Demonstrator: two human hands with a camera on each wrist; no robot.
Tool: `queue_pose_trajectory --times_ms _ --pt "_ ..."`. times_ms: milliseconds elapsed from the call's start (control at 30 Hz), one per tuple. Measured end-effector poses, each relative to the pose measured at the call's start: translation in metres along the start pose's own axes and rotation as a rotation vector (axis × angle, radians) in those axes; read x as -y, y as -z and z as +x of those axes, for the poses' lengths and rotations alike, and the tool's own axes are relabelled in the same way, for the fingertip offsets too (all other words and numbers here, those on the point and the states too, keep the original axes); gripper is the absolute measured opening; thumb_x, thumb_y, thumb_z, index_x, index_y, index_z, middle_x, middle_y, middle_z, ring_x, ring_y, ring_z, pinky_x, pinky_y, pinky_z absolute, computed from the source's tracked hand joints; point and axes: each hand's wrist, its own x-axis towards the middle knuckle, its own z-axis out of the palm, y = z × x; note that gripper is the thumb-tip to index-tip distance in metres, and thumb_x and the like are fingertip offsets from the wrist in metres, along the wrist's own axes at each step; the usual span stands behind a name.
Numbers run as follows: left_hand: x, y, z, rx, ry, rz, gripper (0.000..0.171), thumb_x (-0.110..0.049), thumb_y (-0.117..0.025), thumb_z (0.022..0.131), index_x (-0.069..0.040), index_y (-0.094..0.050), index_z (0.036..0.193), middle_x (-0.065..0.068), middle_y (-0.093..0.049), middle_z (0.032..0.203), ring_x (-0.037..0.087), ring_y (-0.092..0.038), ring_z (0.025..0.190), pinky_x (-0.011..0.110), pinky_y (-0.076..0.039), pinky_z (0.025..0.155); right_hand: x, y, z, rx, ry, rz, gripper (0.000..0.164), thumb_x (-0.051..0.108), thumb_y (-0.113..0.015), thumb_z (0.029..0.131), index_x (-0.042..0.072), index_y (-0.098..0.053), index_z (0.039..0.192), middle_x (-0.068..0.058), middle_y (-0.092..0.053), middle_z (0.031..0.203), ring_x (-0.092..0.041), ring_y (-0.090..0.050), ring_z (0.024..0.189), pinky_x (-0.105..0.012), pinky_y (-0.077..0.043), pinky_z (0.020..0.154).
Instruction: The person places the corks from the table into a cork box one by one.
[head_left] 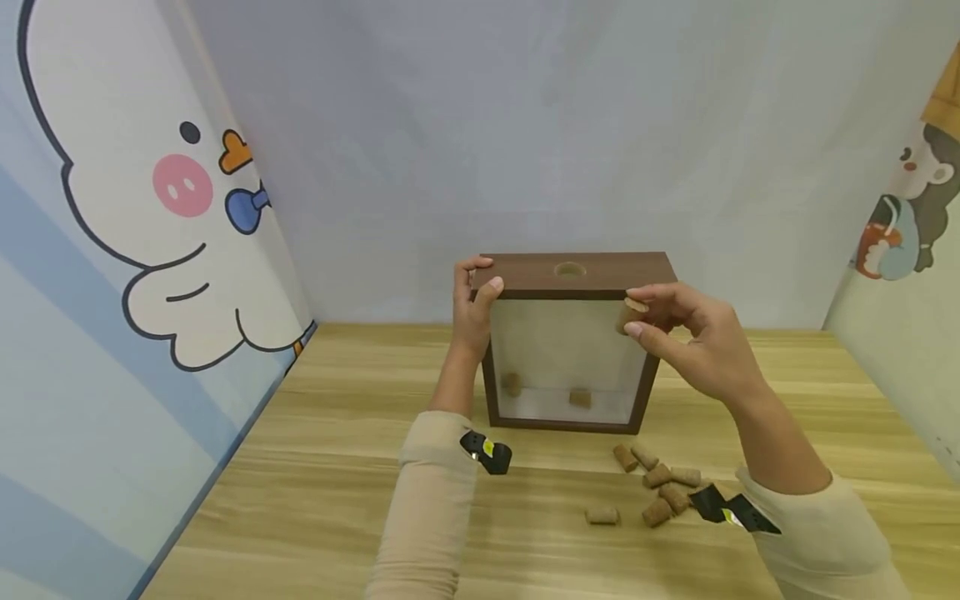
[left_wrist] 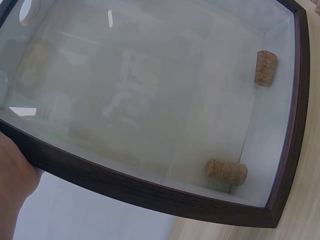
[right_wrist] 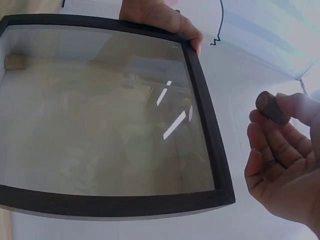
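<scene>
A dark brown wooden box frame (head_left: 645, 400) with a clear front stands upright on the table, a round hole (head_left: 570, 270) in its top. My left hand (head_left: 474, 308) grips its upper left corner, thumb on the front edge and fingers over the top. Between thumb and fingertips, my right hand (head_left: 693, 337) pinches a cork (right_wrist: 272, 107) near the box's upper right corner; the right wrist view shows a gap between cork and frame. Inside the box, one cork (left_wrist: 265, 68) and another cork (left_wrist: 226, 172) rest at the bottom.
Several loose corks (head_left: 657, 476) lie on the wooden table (head_left: 360, 467) in front of the box, below my right forearm. A single cork (head_left: 602, 517) sits a little apart to their left. Behind the box hangs a pale cloth wall (head_left: 525, 150).
</scene>
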Motion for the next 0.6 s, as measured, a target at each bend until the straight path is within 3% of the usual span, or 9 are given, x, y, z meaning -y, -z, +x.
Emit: queue_pose_trajectory --times_ms 100,300,600 --pt "0.001 0.0 0.001 0.006 -0.003 0.001 0.05 -0.036 -0.05 0.079 -0.001 -0.038 0.114 0.012 -0.03 0.136 0.025 -0.014 0.135 0.045 -0.027 0.095 0.004 -0.001 0.011 -0.044 -0.02 0.019 0.033 -0.012 -0.067 0.076 -0.005 -0.06 0.108 -0.006 -0.065 0.084 -0.011 -0.055 0.067 -0.021 -0.04 0.054" --pt "0.0 0.0 0.001 -0.003 -0.006 -0.005 0.05 -0.035 -0.05 0.079 0.0 -0.038 0.113 0.013 -0.032 0.132 0.027 -0.017 0.133 0.041 -0.028 0.092 0.011 -0.005 0.036 -0.094 -0.188 0.042 0.027 -0.006 -0.069 0.078 -0.007 -0.056 0.102 0.0 -0.066 0.086 -0.013 -0.06 0.071 -0.021 -0.046 0.062" --pt "0.0 -0.001 0.001 -0.008 0.019 -0.007 0.052 -0.037 -0.05 0.078 -0.001 -0.038 0.113 0.016 -0.029 0.139 0.026 -0.02 0.132 0.042 -0.028 0.093 0.004 -0.009 0.071 0.01 -0.412 0.06 0.032 0.012 -0.071 0.082 0.001 -0.056 0.107 -0.008 -0.065 0.093 -0.016 -0.061 0.081 -0.026 -0.046 0.067"
